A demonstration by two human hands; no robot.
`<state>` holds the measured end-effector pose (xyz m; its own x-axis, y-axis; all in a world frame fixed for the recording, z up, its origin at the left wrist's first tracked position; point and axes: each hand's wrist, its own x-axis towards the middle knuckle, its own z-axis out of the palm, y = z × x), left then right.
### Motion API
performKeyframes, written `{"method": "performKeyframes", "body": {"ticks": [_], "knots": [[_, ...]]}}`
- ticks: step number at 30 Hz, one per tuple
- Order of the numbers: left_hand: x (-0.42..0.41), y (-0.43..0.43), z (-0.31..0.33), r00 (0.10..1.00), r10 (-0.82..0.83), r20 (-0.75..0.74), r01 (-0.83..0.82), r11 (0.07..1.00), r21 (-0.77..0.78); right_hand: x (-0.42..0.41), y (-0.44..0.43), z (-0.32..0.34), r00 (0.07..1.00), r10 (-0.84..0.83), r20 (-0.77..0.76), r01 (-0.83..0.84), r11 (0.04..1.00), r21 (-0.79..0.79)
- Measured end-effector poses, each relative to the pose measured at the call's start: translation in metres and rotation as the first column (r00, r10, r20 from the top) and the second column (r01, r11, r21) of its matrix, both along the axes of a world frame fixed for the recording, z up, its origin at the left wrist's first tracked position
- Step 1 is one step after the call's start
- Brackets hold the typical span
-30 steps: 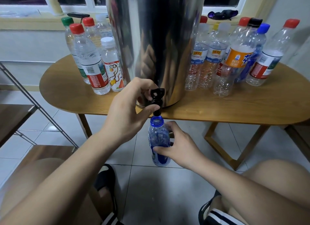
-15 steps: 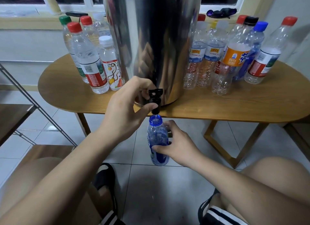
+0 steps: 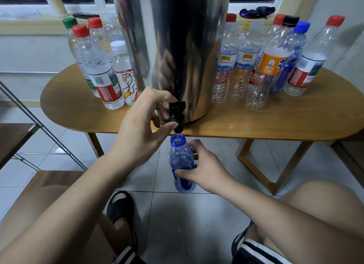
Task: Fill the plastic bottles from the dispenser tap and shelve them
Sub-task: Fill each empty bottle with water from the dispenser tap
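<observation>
Water is run from the black tap [image 3: 177,116], pinched by the left hand [image 3: 143,130], into the uncapped blue bottle [image 3: 181,161]. The bottle is gripped by the right hand [image 3: 202,169] just under the spout. Its mouth is best held centred, and the tap shut before overflow.

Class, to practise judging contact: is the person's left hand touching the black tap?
Touching. Head view: the left hand pinches the black tap, thumb on its spout, fingers at its lever.
</observation>
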<state>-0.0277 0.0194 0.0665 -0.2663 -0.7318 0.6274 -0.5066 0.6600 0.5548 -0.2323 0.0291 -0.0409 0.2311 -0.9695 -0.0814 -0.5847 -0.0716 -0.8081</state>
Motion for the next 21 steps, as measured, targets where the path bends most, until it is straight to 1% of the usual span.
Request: {"method": "performKeyframes", "body": {"ticks": [18,21], "knots": [[-0.0038,-0.0010,0.0028,0.999,-0.034,-0.037,0.035,0.999,0.026,0.0040,-0.0021,-0.0072,1.000,-0.012,0.007,0.012,0.999,-0.041],[-0.0032,-0.0022,0.0039,0.999,-0.028,-0.025,0.029,0.999,0.018,0.0039,-0.0023,-0.0080,1.000,-0.007,0.015,0.008,0.999,-0.039]]}}
